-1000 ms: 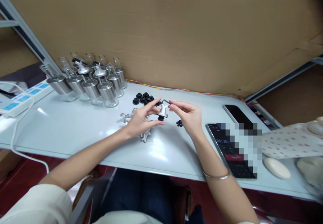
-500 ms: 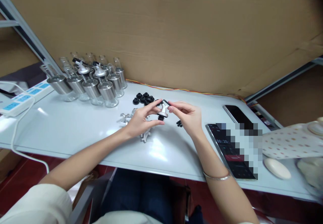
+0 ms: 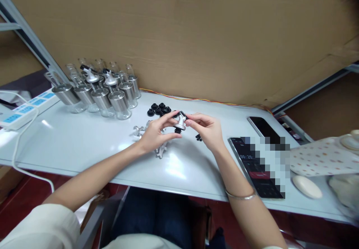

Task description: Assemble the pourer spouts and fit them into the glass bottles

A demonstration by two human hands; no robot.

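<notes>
Above the bench [image 3: 84,138], a person's left hand [image 3: 154,134] clasps a spout [image 3: 180,121] between thumb below and fingers above, apparently steadying it while the right hand [image 3: 211,130] pinches its flap [image 3: 183,115], with plugs [image 3: 151,112] and silver parts [image 3: 160,151] near, seemingly for easy reach.

At the centre of the frame, the pourer [image 3: 181,122] is silver, with a black lever [image 3: 184,115] and a black ribbed base [image 3: 178,131]. The loose stoppers [image 3: 158,110] just above left are plain black; the loose spouts [image 3: 160,151] below left are silver. At upper left, the bottles [image 3: 101,97] are clear, banded in brushed silver. The power strip [image 3: 21,114] at far left is white with blue panels. Brown cardboard [image 3: 196,39] fills the top, edged by red and yellow wires [image 3: 207,100]. At right, a white item [image 3: 322,160] carries scattered tan and pinkish spots. The sleeve [image 3: 50,226] at lower left is cream.
</notes>
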